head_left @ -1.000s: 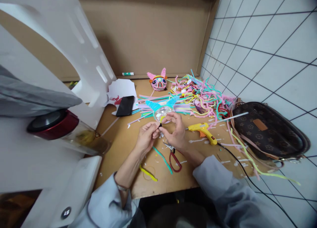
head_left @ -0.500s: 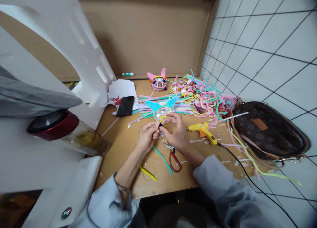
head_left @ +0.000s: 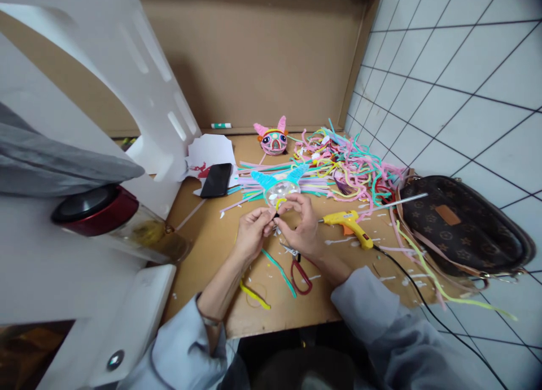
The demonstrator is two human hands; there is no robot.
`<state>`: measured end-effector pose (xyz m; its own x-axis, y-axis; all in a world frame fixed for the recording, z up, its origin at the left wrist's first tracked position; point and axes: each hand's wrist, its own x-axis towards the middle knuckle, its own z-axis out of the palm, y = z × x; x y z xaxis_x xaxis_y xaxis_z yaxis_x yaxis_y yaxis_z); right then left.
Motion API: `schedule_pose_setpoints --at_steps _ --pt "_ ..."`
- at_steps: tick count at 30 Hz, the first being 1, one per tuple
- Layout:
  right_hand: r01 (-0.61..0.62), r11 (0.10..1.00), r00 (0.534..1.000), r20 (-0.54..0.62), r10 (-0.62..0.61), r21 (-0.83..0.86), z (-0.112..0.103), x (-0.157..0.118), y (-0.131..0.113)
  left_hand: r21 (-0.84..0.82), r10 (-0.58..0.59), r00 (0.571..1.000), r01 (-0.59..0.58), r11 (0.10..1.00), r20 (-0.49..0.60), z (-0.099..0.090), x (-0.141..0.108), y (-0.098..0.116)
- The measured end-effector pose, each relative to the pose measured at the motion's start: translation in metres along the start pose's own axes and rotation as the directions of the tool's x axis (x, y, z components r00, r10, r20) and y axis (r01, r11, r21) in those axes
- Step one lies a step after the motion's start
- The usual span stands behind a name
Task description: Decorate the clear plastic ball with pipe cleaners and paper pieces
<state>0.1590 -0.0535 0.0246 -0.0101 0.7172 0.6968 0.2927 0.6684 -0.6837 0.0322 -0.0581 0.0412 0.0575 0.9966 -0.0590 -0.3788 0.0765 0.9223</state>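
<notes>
Near the middle of the brown table, my left hand [head_left: 253, 230] and my right hand [head_left: 302, 223] meet fingertip to fingertip. Both pinch a small black piece [head_left: 276, 214] with a yellow pipe cleaner [head_left: 280, 202] curving up from it. Just beyond the fingers sits a clear ball with blue ears [head_left: 282, 192], partly hidden by my right hand. Red-handled scissors [head_left: 301, 277] lie below my right hand, beside a teal pipe cleaner [head_left: 280, 272]. A yellow glue gun [head_left: 348, 220] rests to the right.
A pink-eared figure [head_left: 274, 141] stands behind, beside a tangled pipe cleaner pile [head_left: 351, 164]. A phone [head_left: 216, 180] lies on paper at left. A glass bottle [head_left: 156, 237] is at the far left, a brown bag [head_left: 461, 226] at right. The black cord [head_left: 417, 302] trails off lower right.
The whole view has shifted slightly, with objects appearing a little further right. My hands keep nearly the same pinched pose around the small black piece.
</notes>
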Motion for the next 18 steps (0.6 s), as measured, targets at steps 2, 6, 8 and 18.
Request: schedule_pose_setpoints --at_steps 2,6,8,18 --pt "0.001 1.0 1.0 0.007 -0.001 -0.008 -0.0002 0.0002 -0.0001 0.003 0.002 1.0 -0.002 1.0 0.005 -0.0002 0.0 -0.0001" --pt "0.011 1.0 1.0 0.018 -0.011 -0.02 -0.001 0.0011 0.0004 0.021 0.005 1.0 -0.005 1.0 0.016 -0.0002 -0.0002 -0.0003" --pt "0.017 1.0 1.0 0.021 -0.017 -0.025 -0.0014 0.0015 0.0005 0.036 0.02 1.0 -0.02 0.999 0.005 -0.0002 -0.0002 -0.0006" --pt "0.023 0.999 0.999 0.026 -0.022 -0.046 -0.0019 0.0002 0.0012 0.051 0.053 0.999 -0.053 0.997 -0.004 -0.0005 -0.0004 -0.0021"
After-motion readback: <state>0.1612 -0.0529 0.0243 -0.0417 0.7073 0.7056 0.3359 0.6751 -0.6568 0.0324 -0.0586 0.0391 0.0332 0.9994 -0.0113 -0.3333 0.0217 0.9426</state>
